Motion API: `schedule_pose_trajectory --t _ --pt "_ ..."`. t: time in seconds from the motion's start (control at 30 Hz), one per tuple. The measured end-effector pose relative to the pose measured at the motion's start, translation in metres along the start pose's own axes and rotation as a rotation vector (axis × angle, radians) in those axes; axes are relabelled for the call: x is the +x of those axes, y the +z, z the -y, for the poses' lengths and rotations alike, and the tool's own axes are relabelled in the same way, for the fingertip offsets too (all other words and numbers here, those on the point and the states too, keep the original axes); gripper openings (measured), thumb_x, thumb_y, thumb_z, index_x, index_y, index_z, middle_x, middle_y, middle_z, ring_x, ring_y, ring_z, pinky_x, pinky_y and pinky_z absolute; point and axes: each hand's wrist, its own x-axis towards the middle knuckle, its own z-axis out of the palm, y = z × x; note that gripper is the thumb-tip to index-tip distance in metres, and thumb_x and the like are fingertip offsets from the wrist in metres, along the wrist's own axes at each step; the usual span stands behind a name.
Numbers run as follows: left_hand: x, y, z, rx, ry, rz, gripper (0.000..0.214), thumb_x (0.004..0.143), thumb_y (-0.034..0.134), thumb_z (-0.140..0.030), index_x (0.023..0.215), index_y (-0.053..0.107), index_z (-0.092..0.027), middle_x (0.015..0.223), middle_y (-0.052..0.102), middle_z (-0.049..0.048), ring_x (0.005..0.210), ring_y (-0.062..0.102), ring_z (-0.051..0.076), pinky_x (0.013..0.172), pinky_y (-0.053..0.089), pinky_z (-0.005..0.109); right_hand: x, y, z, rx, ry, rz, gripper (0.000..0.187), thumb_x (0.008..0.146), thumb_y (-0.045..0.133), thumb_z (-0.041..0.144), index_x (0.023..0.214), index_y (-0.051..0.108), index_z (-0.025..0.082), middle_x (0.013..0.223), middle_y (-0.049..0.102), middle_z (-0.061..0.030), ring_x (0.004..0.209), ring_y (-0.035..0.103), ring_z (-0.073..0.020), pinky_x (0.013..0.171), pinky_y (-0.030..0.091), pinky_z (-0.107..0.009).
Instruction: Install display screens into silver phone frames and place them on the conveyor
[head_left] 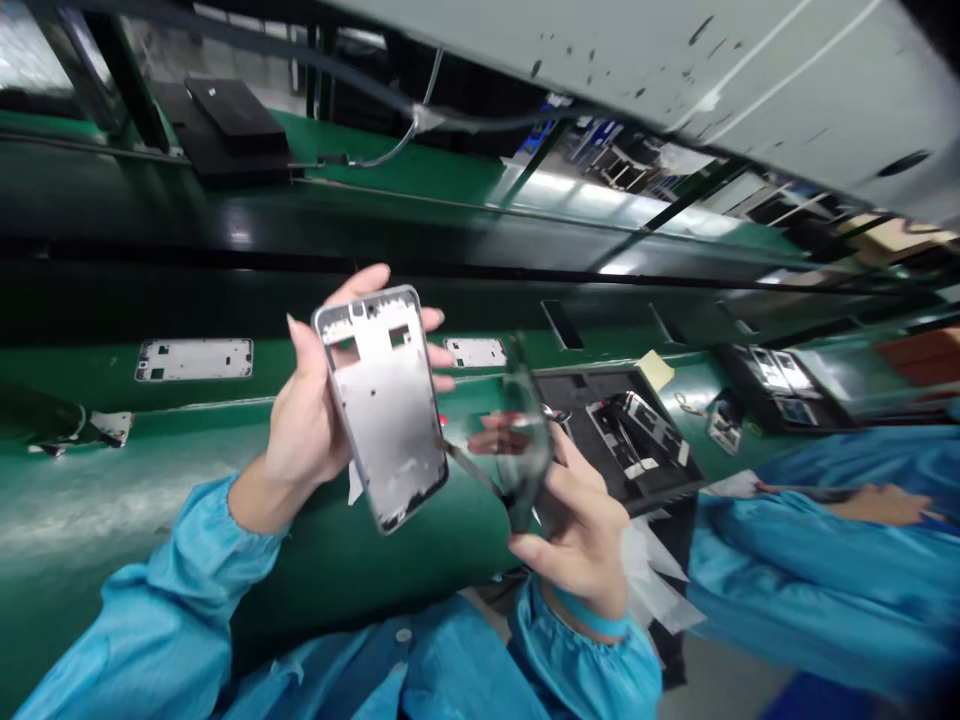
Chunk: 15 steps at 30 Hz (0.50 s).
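Head view, listed left to right, all places given from the silver phone frame. Green tabletop (pixel 187 440), running beneath and to both sides of the frame. White phone plate (pixel 195 360), one, lying flat, well left of the frame. Left hand (pixel 307 425), closed around the frame's left edge and back, thumb at its upper left, some fingertips showing past its right edge. Silver phone frame (pixel 390 420), held tilted above the tabletop, inner side showing, with cut-outs near its top. Second white plate (pixel 475 352), lying just right of the frame's upper part. See-through panel (pixel 529 445), blurred, near the frame's right side. Right hand (pixel 581 510), gripping this panel, right of the frame. Black tray (pixel 600 377), farther right of the frame, holding phone parts (pixel 637 430). Yellow slip (pixel 655 370), at the tray's far edge. Co-worker's hand (pixel 881 505), far right of the frame, blue-sleeved.
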Motion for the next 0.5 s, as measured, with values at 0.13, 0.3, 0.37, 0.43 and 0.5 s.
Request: schedule_pose_trajectory --t 0.13,0.3,0.37,0.43,0.5 --pt "0.016 -0.008 0.003 0.016 0.08 -0.125 0.064 0.115 0.032 -0.07 0.157 0.054 -0.027 0.123 0.079 0.01 0.106 0.082 0.029 0.092 0.07 0.046 0.01 0.0 0.001 -0.168 -0.239 0.184 0.059 0.1 0.082 0.043 0.156 0.069 0.033 0.143 0.07 -0.0151 0.126 0.073 -0.0359 0.104 0.066 -0.056" --pt "0.019 -0.015 0.0 0.018 0.126 -0.147 0.063 0.111 0.04 -0.075 0.151 0.061 -0.03 0.128 0.08 0.0099 0.11 0.082 0.029 0.094 0.07 0.046 0.01 -0.001 -0.002 -0.269 -0.261 0.262 0.063 0.104 0.078 0.043 0.165 0.059 0.035 0.146 0.066 -0.0138 0.13 0.071 -0.0329 0.107 0.067 -0.049" --pt "0.018 -0.017 0.0 0.028 0.141 -0.127 0.059 0.11 0.047 -0.074 0.145 0.065 -0.031 0.128 0.08 0.0093 0.111 0.082 0.031 0.094 0.07 0.047 0.01 -0.001 -0.002 -0.296 -0.266 0.277 0.062 0.105 0.077 0.045 0.164 0.06 0.034 0.146 0.066 -0.0144 0.13 0.071 -0.0338 0.108 0.066 -0.051" --pt "0.018 -0.019 0.001 0.04 0.163 -0.089 0.053 0.108 0.055 -0.072 0.139 0.068 -0.031 0.127 0.08 0.0088 0.111 0.082 0.031 0.095 0.071 0.049 0.011 0.0 -0.002 -0.304 -0.275 0.29 0.062 0.105 0.076 0.047 0.164 0.061 0.033 0.146 0.066 -0.0148 0.129 0.072 -0.0345 0.108 0.067 -0.053" --pt "0.018 -0.02 0.002 0.057 0.187 -0.046 0.049 0.105 0.064 -0.069 0.134 0.069 -0.03 0.126 0.08 0.0085 0.11 0.082 0.031 0.095 0.071 0.05 0.014 0.002 -0.002 -0.289 -0.287 0.3 0.061 0.106 0.075 0.047 0.164 0.06 0.034 0.145 0.067 -0.0143 0.129 0.072 -0.0342 0.107 0.067 -0.053"
